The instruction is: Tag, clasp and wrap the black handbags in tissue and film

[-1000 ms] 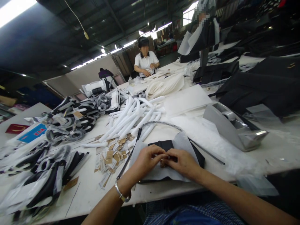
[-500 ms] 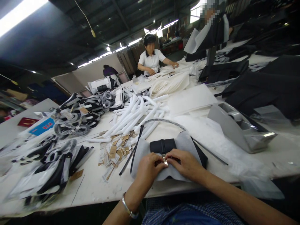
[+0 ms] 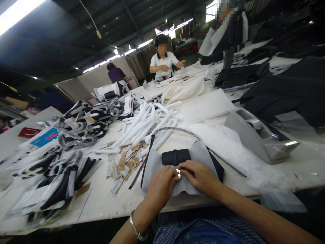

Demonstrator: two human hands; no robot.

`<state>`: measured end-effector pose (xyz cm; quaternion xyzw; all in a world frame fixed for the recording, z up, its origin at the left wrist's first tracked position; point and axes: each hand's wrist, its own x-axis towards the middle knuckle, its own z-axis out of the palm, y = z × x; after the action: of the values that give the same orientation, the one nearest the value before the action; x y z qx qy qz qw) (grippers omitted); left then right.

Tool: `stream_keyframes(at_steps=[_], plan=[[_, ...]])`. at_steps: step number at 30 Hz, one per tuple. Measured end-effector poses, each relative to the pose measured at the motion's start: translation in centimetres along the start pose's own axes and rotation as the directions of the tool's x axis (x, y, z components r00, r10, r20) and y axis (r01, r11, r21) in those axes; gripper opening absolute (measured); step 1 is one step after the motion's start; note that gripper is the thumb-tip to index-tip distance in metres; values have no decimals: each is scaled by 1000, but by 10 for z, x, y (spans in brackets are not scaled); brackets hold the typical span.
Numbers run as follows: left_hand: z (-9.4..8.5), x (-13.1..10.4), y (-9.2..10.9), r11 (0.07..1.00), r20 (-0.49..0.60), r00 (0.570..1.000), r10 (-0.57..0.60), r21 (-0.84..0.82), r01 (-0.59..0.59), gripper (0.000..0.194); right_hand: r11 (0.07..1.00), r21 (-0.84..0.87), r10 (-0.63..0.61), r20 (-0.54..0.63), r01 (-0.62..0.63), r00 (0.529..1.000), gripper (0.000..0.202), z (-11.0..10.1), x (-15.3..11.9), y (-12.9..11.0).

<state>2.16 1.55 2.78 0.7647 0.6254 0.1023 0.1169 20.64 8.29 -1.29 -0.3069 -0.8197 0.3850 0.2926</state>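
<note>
A black handbag lies on the table in front of me, its dark side (image 3: 216, 166) showing at the right. A pale grey sheet (image 3: 151, 162) covers much of its front, with a black strap tab (image 3: 175, 157) lying over the sheet. Behind it arches the wrapped handle (image 3: 177, 128). Just below the tab sits a shiny metal clasp (image 3: 179, 174), pinched from the left by my left hand (image 3: 162, 181). My right hand (image 3: 201, 177) closes on the clasp from the other side. The fingertips partly hide it.
Brown and white tags (image 3: 126, 162) and white tubes (image 3: 144, 125) lie beyond the bag. Wrapped black straps (image 3: 83, 125) pile up at left. A grey dispenser (image 3: 256, 135) stands at right. A person in a white shirt (image 3: 164, 62) works across the table (image 3: 101, 200).
Both hands stay at the clasp; it shows more brightly, and my left fingers have curled further over. Across the table, the person's hands have lifted off the sheets.
</note>
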Motion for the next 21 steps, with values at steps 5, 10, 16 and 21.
stream_keyframes(at_steps=[5,10,16,21], plan=[[6,-4,1,996,-62,996,64,70,-60,8,1000,19,-22,-2,22,1000,20,0,1,1],[13,-6,6,990,-82,992,97,110,-88,14,1000,-24,-13,-11,12,1000,19,3,0,2],[6,-5,14,1000,-77,997,-10,-4,10,14,998,-48,-46,-15,45,999,21,5,-1,2],[-2,2,16,960,-16,992,-126,-252,118,41,997,-64,-54,-11,53,998,19,8,-2,3]])
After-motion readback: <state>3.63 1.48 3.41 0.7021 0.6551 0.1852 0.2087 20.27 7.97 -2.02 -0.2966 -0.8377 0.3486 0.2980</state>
